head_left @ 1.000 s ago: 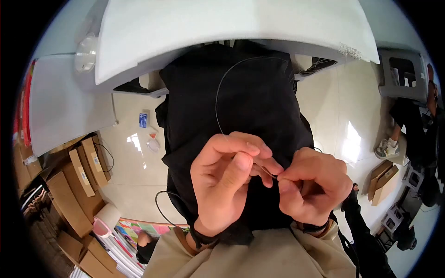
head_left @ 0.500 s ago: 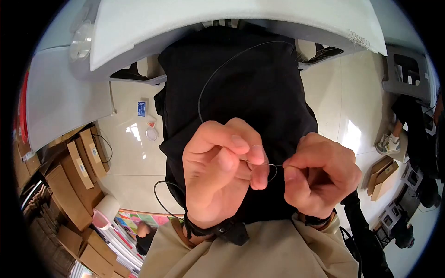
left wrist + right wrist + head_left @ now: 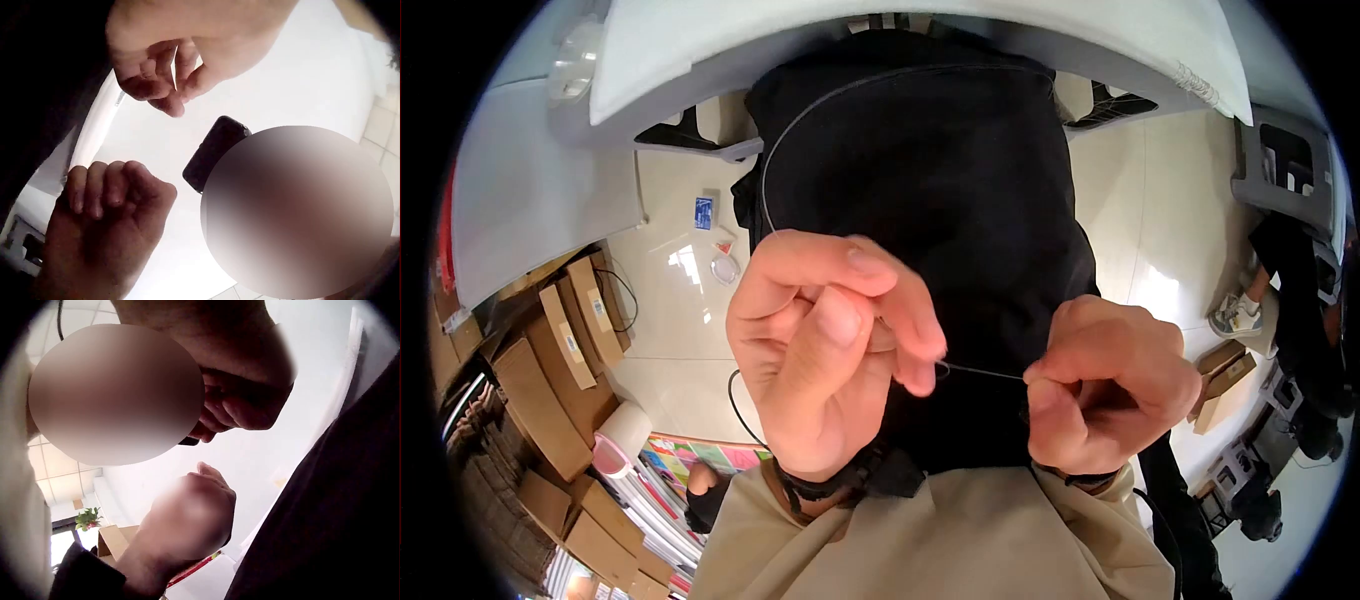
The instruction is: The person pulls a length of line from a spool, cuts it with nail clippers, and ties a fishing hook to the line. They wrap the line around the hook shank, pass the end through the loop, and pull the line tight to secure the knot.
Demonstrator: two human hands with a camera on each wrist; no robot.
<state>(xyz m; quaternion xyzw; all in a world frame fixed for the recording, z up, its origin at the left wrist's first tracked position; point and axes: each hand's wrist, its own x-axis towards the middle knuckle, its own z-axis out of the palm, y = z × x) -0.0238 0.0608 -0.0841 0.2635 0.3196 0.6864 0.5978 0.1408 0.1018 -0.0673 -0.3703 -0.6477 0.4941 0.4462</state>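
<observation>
A thin wire-like strand (image 3: 990,373) stretches between my two hands, with a small loop in it just beside the left fingers. My left hand (image 3: 825,345) pinches the strand between thumb and forefinger, its other fingers curled loosely. At the right, my right hand (image 3: 1112,380) pinches the strand between thumb and curled forefinger. From the left hand the strand's long part arcs up over the black cloth (image 3: 920,170). In the left wrist view the left hand (image 3: 187,50) is above and the right hand (image 3: 106,225) below; the strand does not show there.
Ahead is a white table (image 3: 900,12), with a wire coil (image 3: 1200,85) at its right edge. Cardboard boxes (image 3: 545,405) stand at left; a small blue box (image 3: 704,212) lies on the floor. A grey stool (image 3: 1285,170) and another person's shoe (image 3: 1238,315) are at right.
The hands have moved apart, the left one leftward and up, the right one slightly rightward. More strand shows between them, and its loop has become smaller.
</observation>
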